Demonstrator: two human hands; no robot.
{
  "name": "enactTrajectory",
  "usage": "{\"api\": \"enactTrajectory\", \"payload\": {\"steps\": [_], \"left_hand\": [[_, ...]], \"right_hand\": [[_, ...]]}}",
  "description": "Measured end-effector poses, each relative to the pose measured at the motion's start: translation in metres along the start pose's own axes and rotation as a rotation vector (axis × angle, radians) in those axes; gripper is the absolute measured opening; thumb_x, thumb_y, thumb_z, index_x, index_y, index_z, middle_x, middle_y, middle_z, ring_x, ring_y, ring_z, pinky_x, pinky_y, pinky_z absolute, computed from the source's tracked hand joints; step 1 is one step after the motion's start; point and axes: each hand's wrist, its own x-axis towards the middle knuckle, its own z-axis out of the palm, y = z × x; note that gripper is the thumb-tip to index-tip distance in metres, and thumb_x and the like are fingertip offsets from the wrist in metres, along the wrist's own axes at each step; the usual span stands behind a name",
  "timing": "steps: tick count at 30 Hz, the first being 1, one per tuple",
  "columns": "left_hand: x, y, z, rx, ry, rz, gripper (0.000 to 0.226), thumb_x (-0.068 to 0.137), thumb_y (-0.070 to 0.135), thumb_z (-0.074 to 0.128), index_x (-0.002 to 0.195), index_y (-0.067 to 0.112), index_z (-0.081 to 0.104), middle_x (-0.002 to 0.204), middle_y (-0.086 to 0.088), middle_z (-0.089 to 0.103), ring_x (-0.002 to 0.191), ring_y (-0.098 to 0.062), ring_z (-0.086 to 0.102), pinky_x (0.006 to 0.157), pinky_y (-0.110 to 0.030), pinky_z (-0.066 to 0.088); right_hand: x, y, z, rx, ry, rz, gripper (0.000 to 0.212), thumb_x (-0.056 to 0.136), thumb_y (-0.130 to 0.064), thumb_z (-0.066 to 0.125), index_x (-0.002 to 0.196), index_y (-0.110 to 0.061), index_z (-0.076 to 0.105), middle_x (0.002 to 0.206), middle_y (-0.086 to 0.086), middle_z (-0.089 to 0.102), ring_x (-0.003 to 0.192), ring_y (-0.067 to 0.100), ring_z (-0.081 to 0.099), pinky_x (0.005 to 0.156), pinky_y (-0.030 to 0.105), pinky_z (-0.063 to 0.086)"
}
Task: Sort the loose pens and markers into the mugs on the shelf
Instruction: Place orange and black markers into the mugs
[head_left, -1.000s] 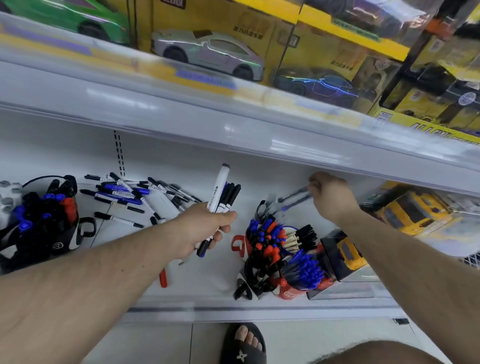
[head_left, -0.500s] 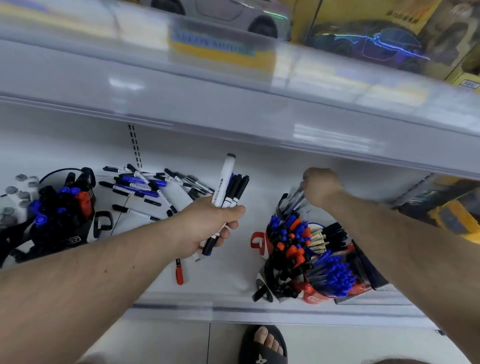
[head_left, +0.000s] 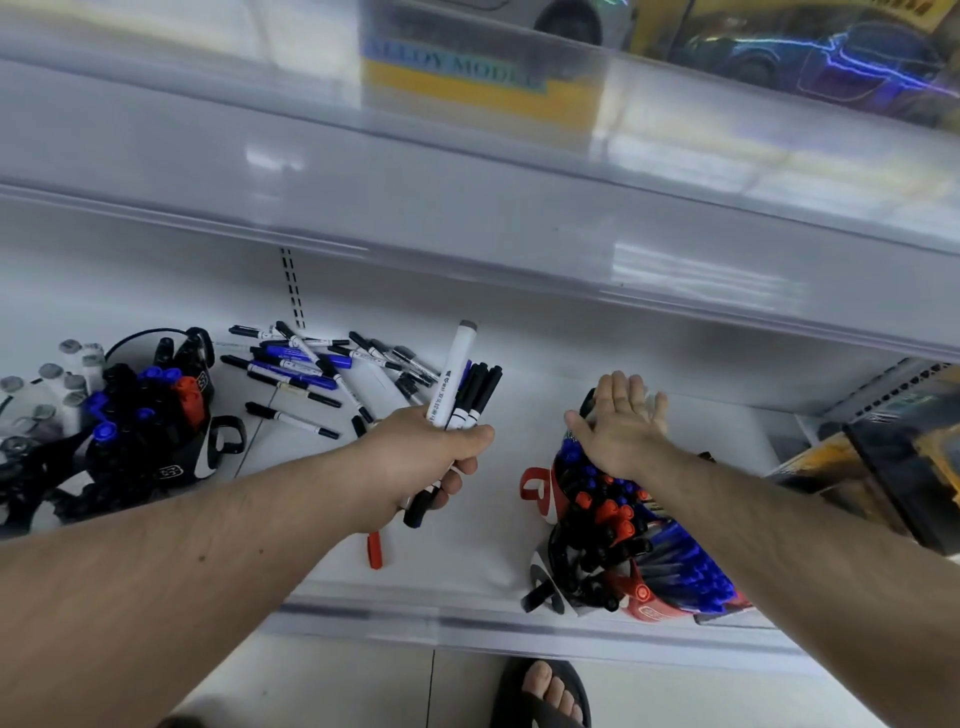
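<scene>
Head: left hand (head_left: 415, 462) grips markers (head_left: 467, 389) upright, caps up.

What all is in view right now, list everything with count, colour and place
loose pens: a pile, black and blue, back of shelf
red pen: one, near the shelf's front edge
held markers: one white, several black, in left hand
left mugs: black, full of markers, shelf's left end
right mugs: red and white, full, under right arm
toy boxes: yellow, far right
sandal: one, black, on floor
left hand: grips markers
right hand: flat over right mugs
</scene>
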Motion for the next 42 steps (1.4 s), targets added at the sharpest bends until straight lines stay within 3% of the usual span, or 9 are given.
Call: {"api": "enactTrajectory", "payload": {"steps": [3,6,8,10,15,20,28,36,42], "left_hand": [[-0.003,0.002,-0.001,-0.014,-0.066,-0.038,0.021,0.09,0.031,0.069,0.083,0.013,0.06,0.053,0.004,0.059,0.042,-0.008,0.049,0.043,-0.019,0.041],[-0.007,0.006,-0.006,-0.037,-0.169,-0.085,0.02,0.09,0.034,0.068,0.093,0.014,0.067,0.066,0.003,0.064,0.051,-0.01,0.052,0.049,-0.024,0.043],[-0.012,0.008,-0.011,-0.047,-0.211,-0.095,0.019,0.09,0.033,0.067,0.095,0.015,0.07,0.07,0.001,0.065,0.054,-0.011,0.053,0.051,-0.025,0.043],[-0.018,0.011,-0.015,-0.06,-0.233,-0.09,0.017,0.092,0.031,0.066,0.094,0.014,0.071,0.073,-0.001,0.065,0.055,-0.011,0.052,0.051,-0.025,0.044],[-0.038,0.016,-0.016,-0.018,-0.28,-0.043,0.017,0.092,0.029,0.065,0.094,0.012,0.067,0.062,0.001,0.06,0.048,-0.011,0.049,0.048,-0.024,0.042],[-0.058,0.019,-0.012,0.048,-0.341,-0.012,0.019,0.093,0.03,0.064,0.097,0.012,0.064,0.069,0.001,0.061,0.051,-0.01,0.05,0.051,-0.024,0.044],[-0.075,0.024,-0.027,-0.056,-0.287,0.044,0.022,0.091,0.035,0.065,0.099,0.017,0.073,0.1,-0.006,0.075,0.065,-0.012,0.056,0.056,-0.024,0.038],[-0.1,0.023,-0.042,0.017,-0.187,0.164,0.003,0.089,0.01,0.07,0.089,0.013,0.071,0.08,-0.002,0.075,0.056,-0.01,0.062,0.047,-0.022,0.037],[-0.111,0.011,-0.078,0.11,-0.134,0.114,0.014,0.086,0.018,0.074,0.095,0.009,0.069,0.078,-0.002,0.075,0.058,-0.011,0.063,0.044,-0.021,0.035]], "right_hand": [[-0.004,-0.005,-0.019,0.004,-0.013,0.051,0.084,0.093,-0.069,0.004,0.155,-0.013,-0.008,0.162,0.01,-0.018,0.148,0.028,-0.02,0.116,0.054,-0.013],[-0.013,-0.016,-0.059,0.222,0.174,0.024,0.07,0.097,-0.062,0.018,0.147,-0.015,0.034,0.153,0.011,0.033,0.144,0.028,0.025,0.117,0.049,0.018],[-0.032,-0.032,-0.09,0.647,0.17,-0.023,0.035,0.098,-0.051,0.036,0.108,-0.026,0.057,0.112,0.001,0.063,0.106,0.024,0.056,0.093,0.034,0.044],[-0.062,-0.051,-0.117,1.032,0.067,0.0,0.023,0.097,-0.04,0.049,0.101,-0.02,0.06,0.097,0.002,0.07,0.074,0.019,0.062,0.066,0.028,0.05],[-0.153,-0.083,-0.141,1.024,-0.061,-0.233,0.036,0.094,-0.045,0.057,0.104,-0.012,0.067,0.089,0.005,0.071,0.053,0.012,0.055,0.051,0.027,0.042],[-0.189,-0.098,-0.136,0.965,0.054,-0.197,0.013,0.091,-0.02,0.066,0.081,-0.011,0.07,0.06,0.004,0.062,0.044,0.008,0.055,0.047,0.024,0.046],[-0.218,-0.062,-0.154,1.416,-0.016,-0.059,0.008,0.097,-0.005,0.057,0.102,-0.001,0.062,0.083,0.014,0.069,0.06,0.016,0.065,0.06,0.025,0.058],[-0.232,-0.074,-0.147,1.427,0.037,-0.077,0.015,0.095,-0.008,0.061,0.107,0.0,0.063,0.089,0.019,0.071,0.056,0.016,0.061,0.056,0.024,0.055],[-0.234,-0.091,-0.136,1.303,0.045,-0.115,0.011,0.094,0.0,0.06,0.103,-0.004,0.065,0.091,0.021,0.071,0.062,0.02,0.068,0.063,0.026,0.06]]}}
